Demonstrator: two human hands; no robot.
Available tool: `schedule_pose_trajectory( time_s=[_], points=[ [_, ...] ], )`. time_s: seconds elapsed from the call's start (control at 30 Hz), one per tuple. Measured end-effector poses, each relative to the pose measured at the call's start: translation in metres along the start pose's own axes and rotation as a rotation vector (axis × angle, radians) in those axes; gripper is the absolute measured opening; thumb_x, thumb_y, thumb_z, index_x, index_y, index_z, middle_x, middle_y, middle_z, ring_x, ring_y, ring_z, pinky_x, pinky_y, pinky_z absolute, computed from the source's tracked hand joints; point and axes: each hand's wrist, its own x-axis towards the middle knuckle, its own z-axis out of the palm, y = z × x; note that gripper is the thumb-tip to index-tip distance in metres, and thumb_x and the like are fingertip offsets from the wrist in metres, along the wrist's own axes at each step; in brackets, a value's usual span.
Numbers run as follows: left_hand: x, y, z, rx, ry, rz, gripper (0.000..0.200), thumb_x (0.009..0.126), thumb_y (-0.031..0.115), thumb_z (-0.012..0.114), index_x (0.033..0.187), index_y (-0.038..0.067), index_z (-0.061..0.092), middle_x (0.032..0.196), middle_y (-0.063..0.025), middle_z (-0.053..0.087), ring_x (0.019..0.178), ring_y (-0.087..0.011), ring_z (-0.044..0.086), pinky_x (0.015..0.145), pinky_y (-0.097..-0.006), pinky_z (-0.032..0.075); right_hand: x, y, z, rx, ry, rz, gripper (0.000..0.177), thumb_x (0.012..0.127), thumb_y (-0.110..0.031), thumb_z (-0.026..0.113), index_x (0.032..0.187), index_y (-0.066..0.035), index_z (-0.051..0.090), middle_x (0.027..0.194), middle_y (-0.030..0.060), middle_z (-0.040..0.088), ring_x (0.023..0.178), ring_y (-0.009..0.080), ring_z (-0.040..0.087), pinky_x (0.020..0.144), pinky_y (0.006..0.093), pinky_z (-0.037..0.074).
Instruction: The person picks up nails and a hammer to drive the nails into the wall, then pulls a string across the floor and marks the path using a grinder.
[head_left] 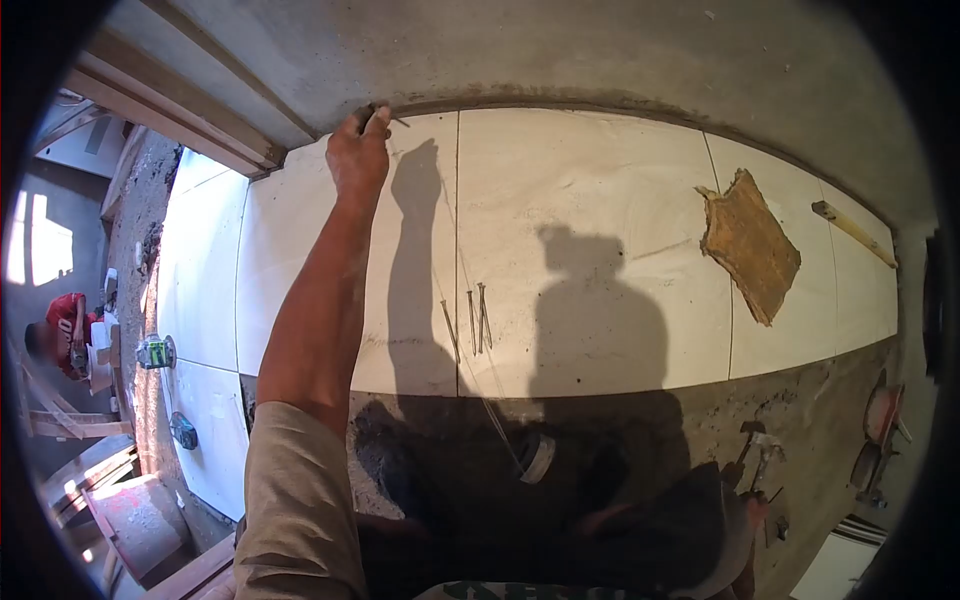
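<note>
View from above of a floor being tiled. The left hand point(358, 155) reaches to the far edge of the pale tiles point(590, 190), where they meet the grey wall point(560, 50). Its grip is closed, fingertips pinched on a small thin nail point(393, 118) set at the tile corner. A faint string point(490, 400) runs from near the hand across the tiles to a spool point(537, 458) lying on the dark mortar point(800, 410) close to the person. The right hand is not in view.

The step in hand looks like fixing the string's far end at the wall line. The next move would seem to call for keeping the nail steady in the narrow joint and the string taut and straight along the tile seam.

Loose nails point(476, 320) lie just beside the string, mid-tile. A scrap of cardboard point(750, 245) and a stick point(853, 233) lie well to the right, and a hammer point(755, 445) rests on the mortar at the near right. The tiles between are open. Far left, beyond the tile edge, another person point(62, 335) in red crouches.
</note>
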Motion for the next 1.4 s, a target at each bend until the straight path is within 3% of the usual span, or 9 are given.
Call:
schedule_pose_trajectory(
  time_s=[0.07, 0.13, 0.27, 0.3, 0.43, 0.53, 0.7, 1.1, 1.4],
  points=[
    [0.004, 0.015, 0.009, 0.033, -0.026, 0.0, 0.032, 0.086, 0.032, 0.064, 0.105, 0.007, 0.071, 0.085, -0.0147, 0.071, 0.083, -0.0252, 0.068, 0.078, -0.0343, 0.049, -0.038, -0.09, 0.057, -0.544, 0.257, -0.097, 0.017, 0.076, -0.018, 0.055, 0.081, -0.001, 0.054, 0.065, 0.0052, 0.051, 0.051, 0.0167, 0.047, 0.044, 0.0341, 0.039],
    [0.019, 0.007, 0.028, 0.077, -0.093, 0.135, 0.034, 0.087, 0.031, 0.064, 0.109, 0.005, 0.07, 0.082, -0.0098, 0.07, 0.079, -0.0143, 0.064, 0.074, -0.0283, 0.05, -0.025, -0.118, 0.073, -0.506, 0.215, -0.139, 0.019, 0.075, -0.019, 0.056, 0.082, -0.001, 0.053, 0.066, 0.0051, 0.05, 0.051, 0.0164, 0.047, 0.045, 0.0338, 0.04],
    [0.023, 0.01, 0.06, 0.231, -0.103, 0.249, 0.033, 0.086, 0.032, 0.063, 0.109, 0.008, 0.07, 0.084, -0.0119, 0.07, 0.08, -0.0235, 0.065, 0.078, -0.0326, 0.049, -0.02, -0.186, 0.131, -0.455, 0.16, -0.228, 0.018, 0.075, -0.016, 0.057, 0.085, -0.002, 0.052, 0.07, 0.0042, 0.051, 0.054, 0.0151, 0.049, 0.047, 0.0321, 0.042],
    [0.023, 0.012, 0.066, 0.267, -0.133, 0.201, 0.032, 0.086, 0.032, 0.063, 0.108, 0.01, 0.071, 0.085, -0.0122, 0.07, 0.081, -0.0248, 0.065, 0.078, -0.0327, 0.049, -0.018, -0.198, 0.143, -0.385, 0.12, -0.296, 0.016, 0.076, -0.013, 0.058, 0.086, -0.002, 0.053, 0.071, 0.0033, 0.051, 0.056, 0.0143, 0.049, 0.049, 0.0312, 0.043],
    [0.036, -0.007, 0.091, 0.251, -0.164, 0.181, 0.031, 0.086, 0.031, 0.064, 0.108, 0.009, 0.07, 0.086, -0.0117, 0.07, 0.083, -0.0236, 0.066, 0.078, -0.033, 0.049, -0.04, -0.26, 0.207, -0.29, -0.02, -0.45, 0.012, 0.076, -0.004, 0.06, 0.086, -0.002, 0.053, 0.074, 0.0009, 0.052, 0.063, 0.0105, 0.049, 0.054, 0.028, 0.043],
    [0.039, -0.017, 0.102, 0.193, -0.178, 0.208, 0.03, 0.087, 0.03, 0.064, 0.108, 0.009, 0.07, 0.086, -0.0108, 0.071, 0.083, -0.0227, 0.066, 0.078, -0.0327, 0.049, -0.02, -0.256, 0.223, -0.303, -0.149, -0.505, 0.011, 0.076, -0.002, 0.06, 0.082, -0.004, 0.051, 0.074, -0.0008, 0.051, 0.065, 0.0082, 0.047, 0.056, 0.0254, 0.041],
    [0.046, -0.031, 0.114, 0.247, -0.111, 0.169, 0.03, 0.087, 0.03, 0.065, 0.106, 0.008, 0.071, 0.085, -0.0117, 0.07, 0.08, -0.0228, 0.066, 0.077, -0.0324, 0.049, -0.053, -0.273, 0.279, -0.199, -0.345, -0.505, 0.017, 0.075, 0.004, 0.061, 0.076, -0.007, 0.049, 0.072, -0.0051, 0.046, 0.064, 0.004, 0.039, 0.056, 0.0218, 0.036],
    [0.058, -0.044, 0.133, 0.397, -0.097, 0.265, 0.029, 0.087, 0.037, 0.064, 0.098, 0.011, 0.072, 0.081, -0.0187, 0.067, 0.08, -0.034, 0.066, 0.073, -0.0404, 0.049, -0.073, -0.268, 0.29, -0.295, -0.458, -0.505, 0.016, 0.075, 0.005, 0.064, 0.086, -0.003, 0.055, 0.076, -0.0045, 0.051, 0.069, 0.004, 0.043, 0.061, 0.022, 0.038],
    [0.064, -0.039, 0.13, 0.603, -0.098, 0.342, 0.031, 0.087, 0.04, 0.064, 0.094, 0.011, 0.072, 0.079, -0.018, 0.068, 0.075, -0.0369, 0.066, 0.068, -0.0431, 0.051, -0.088, -0.29, 0.323, -0.329, -0.483, -0.481, 0.018, 0.073, 0.005, 0.066, 0.086, -0.003, 0.056, 0.072, -0.0046, 0.048, 0.064, 0.004, 0.041, 0.057, 0.021, 0.036]
  ],
)
